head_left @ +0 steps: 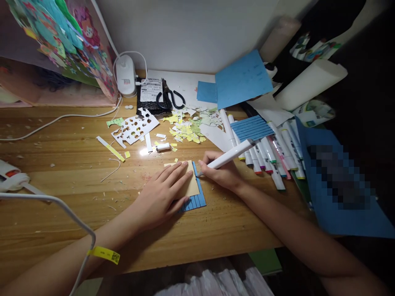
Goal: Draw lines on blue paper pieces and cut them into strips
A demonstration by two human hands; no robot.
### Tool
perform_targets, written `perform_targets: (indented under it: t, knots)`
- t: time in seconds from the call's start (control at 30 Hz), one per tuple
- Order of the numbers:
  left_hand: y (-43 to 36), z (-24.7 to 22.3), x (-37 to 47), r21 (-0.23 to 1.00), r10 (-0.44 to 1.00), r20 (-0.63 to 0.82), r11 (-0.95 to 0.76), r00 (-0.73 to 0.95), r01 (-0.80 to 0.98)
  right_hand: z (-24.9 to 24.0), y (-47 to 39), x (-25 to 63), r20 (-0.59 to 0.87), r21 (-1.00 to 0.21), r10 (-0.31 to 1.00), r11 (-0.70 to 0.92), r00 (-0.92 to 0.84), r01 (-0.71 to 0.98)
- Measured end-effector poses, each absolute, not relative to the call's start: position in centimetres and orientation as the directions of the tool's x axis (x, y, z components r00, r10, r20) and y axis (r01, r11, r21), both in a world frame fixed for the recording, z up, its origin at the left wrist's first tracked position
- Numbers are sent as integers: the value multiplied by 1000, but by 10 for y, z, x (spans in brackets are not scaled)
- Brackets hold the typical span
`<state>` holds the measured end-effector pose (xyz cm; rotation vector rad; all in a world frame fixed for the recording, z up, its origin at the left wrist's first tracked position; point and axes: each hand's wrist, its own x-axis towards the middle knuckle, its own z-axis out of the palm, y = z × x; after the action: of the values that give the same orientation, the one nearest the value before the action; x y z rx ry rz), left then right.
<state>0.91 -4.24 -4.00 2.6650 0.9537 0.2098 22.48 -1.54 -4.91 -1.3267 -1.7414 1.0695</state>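
My right hand (222, 170) grips a white marker pen (230, 155), its tip down on a blue card (200, 193) along the right edge of a cream card. Dark parallel lines cross the blue card's lower part. My left hand (169, 185) lies flat with fingers stretched over the cream card (193, 181), which rests on top of the blue one and covers much of it. A small white marker cap (163, 146) lies on the desk just beyond my left hand.
Capped markers (262, 154) lie in rows at the right, under a lined blue card (251, 127). Yellow and green paper scraps (188, 127) are heaped ahead, near black-handled scissors (168, 98). A white cable (70, 205) crosses the left foreground. A blue sheet (311, 176) stands far right.
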Motion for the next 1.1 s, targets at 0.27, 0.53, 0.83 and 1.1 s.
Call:
perform_targets:
  t: [0.27, 0.53, 0.83, 1.1]
  knots:
    - [-42, -39, 9, 319, 629, 54, -747, 776, 584, -46, -18, 226, 35, -904, 960, 150, -278, 401]
    - [-42, -39, 9, 323, 625, 65, -751, 778, 576, -45, -16, 226, 33, -920, 957, 141, -287, 366]
    - [-59, -31, 10, 185, 585, 81, -804, 807, 565, -45, -13, 229, 131, -937, 975, 181, -177, 299]
    - [-79, -26, 13, 103, 530, 99, -847, 842, 521, -39, -24, 228, 54, -926, 978, 124, -200, 356]
